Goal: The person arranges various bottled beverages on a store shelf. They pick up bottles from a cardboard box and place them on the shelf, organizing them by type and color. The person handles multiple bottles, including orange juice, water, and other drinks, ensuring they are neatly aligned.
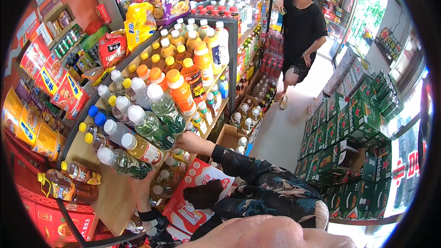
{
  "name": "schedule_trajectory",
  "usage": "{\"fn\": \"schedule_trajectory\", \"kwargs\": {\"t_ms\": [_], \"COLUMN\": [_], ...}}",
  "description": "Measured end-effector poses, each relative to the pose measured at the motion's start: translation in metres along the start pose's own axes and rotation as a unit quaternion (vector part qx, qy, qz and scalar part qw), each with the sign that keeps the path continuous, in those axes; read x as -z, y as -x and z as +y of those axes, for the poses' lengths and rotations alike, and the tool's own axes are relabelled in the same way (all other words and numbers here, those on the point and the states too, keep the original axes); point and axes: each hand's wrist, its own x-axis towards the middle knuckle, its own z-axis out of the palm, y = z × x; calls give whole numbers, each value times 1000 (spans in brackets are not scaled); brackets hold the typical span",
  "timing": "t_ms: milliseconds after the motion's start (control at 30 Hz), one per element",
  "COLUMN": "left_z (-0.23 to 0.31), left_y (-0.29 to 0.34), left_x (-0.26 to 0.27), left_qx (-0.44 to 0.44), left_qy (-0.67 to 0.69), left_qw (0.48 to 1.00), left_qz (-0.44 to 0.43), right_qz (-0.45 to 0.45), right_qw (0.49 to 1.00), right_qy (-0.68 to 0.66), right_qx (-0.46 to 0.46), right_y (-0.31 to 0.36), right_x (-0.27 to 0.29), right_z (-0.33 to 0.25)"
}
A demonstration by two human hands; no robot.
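Observation:
My right hand (189, 142) reaches in from the right to the front row of the shelf top. It is against the side of a clear bottle with a green label (154, 131), and its fingers are hidden behind the bottle. Lower down, my left hand (140, 188) is beside the base of another white-capped, green-labelled bottle (128, 163); its fingers are hidden and blurred. Between the two hands stands a bottle with a pale yellow cap and a red and white label (142, 149). Another white-capped bottle with a green label (166, 108) is just beyond my right hand.
Orange-capped bottles (179, 92) crowd the wooden shelf top (112, 202) behind. Two dark tea bottles (73, 188) are at its left end. A red and white carton (195, 206) lies below my arms. Green cartons (353, 128) are stacked right; a person in black (301, 32) stands in the aisle.

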Motion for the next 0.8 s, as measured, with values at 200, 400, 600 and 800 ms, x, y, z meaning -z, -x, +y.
{"fn": "schedule_trajectory", "kwargs": {"t_ms": [200, 400, 600, 800], "left_z": [-1, -4, 0, 3], "left_y": [3, 3, 6, 4], "left_x": [-2, 0, -5, -5], "left_qx": [-12, -5, -37, -21], "left_qy": [-45, -60, -71, -78], "left_qw": [999, 998, 997, 997], "left_qz": [1, -13, 20, -6], "right_qz": [12, 2, 17, 6], "right_qw": [1000, 1000, 1000, 1000], "right_qy": [5, 2, -1, -22], "right_qx": [8, 1, 15, 9], "right_y": [1, 0, 2, 18], "right_x": [-1, 0, -2, -18], "right_z": [4, 0, 2, 5]}}
